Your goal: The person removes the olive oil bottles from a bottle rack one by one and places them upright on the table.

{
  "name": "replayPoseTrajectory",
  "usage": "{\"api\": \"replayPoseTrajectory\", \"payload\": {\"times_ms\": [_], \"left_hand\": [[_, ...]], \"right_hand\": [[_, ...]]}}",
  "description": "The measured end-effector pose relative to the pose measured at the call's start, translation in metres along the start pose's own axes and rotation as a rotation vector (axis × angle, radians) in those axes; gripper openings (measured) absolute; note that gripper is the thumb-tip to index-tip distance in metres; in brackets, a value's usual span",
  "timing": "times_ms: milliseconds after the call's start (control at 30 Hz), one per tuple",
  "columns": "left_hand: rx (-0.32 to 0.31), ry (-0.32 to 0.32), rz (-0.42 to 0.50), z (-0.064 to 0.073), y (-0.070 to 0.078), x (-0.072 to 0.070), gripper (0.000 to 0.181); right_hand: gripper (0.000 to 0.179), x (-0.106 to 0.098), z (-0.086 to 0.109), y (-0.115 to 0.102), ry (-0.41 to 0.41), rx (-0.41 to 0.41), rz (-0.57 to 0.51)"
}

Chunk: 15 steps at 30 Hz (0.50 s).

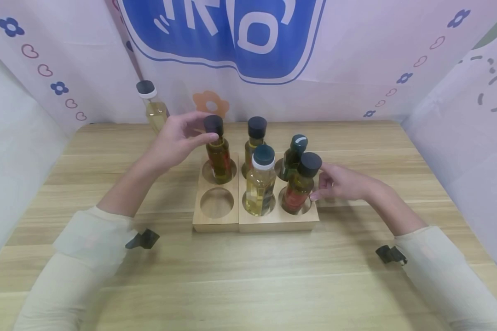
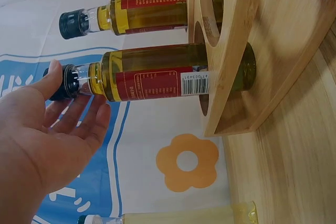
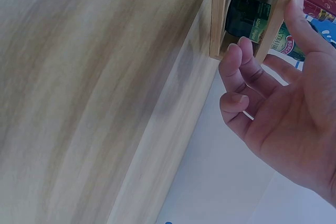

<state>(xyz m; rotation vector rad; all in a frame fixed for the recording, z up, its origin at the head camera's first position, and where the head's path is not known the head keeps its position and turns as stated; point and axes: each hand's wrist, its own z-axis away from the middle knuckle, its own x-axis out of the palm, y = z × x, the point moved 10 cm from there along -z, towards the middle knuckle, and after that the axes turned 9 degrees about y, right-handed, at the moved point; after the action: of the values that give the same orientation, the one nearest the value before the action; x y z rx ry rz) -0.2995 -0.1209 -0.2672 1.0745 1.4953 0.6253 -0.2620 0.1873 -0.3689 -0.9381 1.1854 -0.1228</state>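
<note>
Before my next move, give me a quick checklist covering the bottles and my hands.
1. Left hand firmly gripping the bottle in the left rack section: cannot tell; it is curved around the cap.
2. That bottle inside its back hole: ok.
3. The front hole beside it free: ok, nothing in it.
4. Right hand steadying the right rack section: cannot tell; it is at the right side.
5. Every bottle racked: not ok; a pale-oil bottle stands outside, back left.
</note>
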Motion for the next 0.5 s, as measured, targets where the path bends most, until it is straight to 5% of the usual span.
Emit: {"api": "replayPoseTrajectory", "payload": {"times_ms": [500], "left_hand": [[-0.031, 0.042, 0.161, 0.0005, -0.0018, -0.0001, 0.038]], "right_hand": [[0.065, 0.0002, 0.0010, 0.0006, -0.004, 0.012, 0.001]]}}
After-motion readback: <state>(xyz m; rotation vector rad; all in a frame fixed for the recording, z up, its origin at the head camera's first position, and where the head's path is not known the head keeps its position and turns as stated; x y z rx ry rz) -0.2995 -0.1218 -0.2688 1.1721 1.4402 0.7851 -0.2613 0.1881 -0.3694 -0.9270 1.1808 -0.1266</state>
